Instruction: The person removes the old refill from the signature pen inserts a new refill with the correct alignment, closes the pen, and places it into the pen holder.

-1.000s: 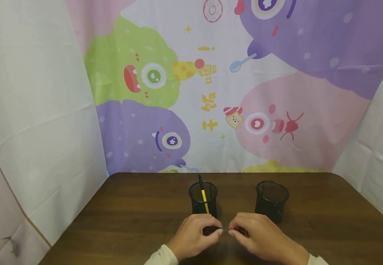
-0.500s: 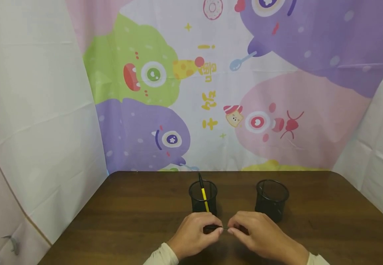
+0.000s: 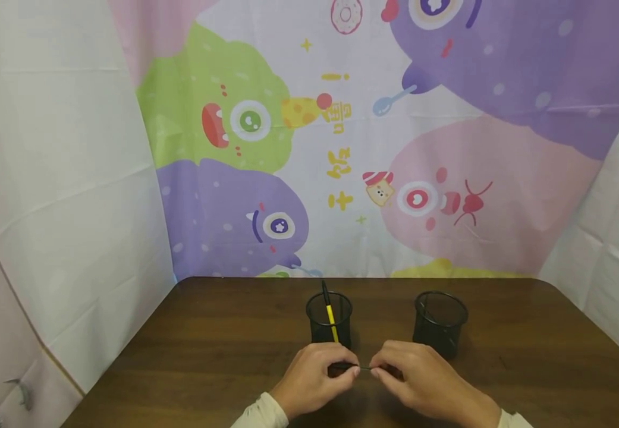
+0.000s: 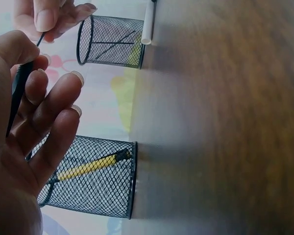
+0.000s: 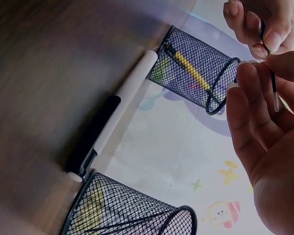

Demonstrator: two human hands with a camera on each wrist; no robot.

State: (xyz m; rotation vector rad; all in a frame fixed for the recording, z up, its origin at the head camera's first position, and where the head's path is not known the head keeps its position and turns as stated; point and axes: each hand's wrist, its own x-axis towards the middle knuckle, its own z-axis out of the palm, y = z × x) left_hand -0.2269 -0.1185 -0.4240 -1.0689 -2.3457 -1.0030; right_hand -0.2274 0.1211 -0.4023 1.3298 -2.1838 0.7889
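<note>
My left hand (image 3: 317,374) holds a black tapered pen barrel (image 4: 20,83) between thumb and index finger, the other fingers loosely bent. Facing it, my right hand (image 3: 427,374) pinches a thin dark pen refill (image 5: 274,85) with a clear end that points into the palm. A short dark length of the refill shows between the two hands, running to the barrel. Whether its other end sits inside the barrel is hidden by the left fingers. Both hands are raised in front of a black mesh cup (image 3: 343,334) with a yellow-and-black pen (image 3: 332,318) leaning in it.
A second mesh cup (image 3: 437,340) stands to the right, with thin dark lines visible through its mesh. On the table (image 3: 207,333) between the cups lies a white pen (image 5: 137,76) with a black section, hidden in the head view. A cartoon-printed cloth (image 3: 341,238) hangs behind.
The bit of refill between the hands looked pale and thin a second ago and is dark now. My right fingertips are slightly farther from the left ones. The cups have not moved.
</note>
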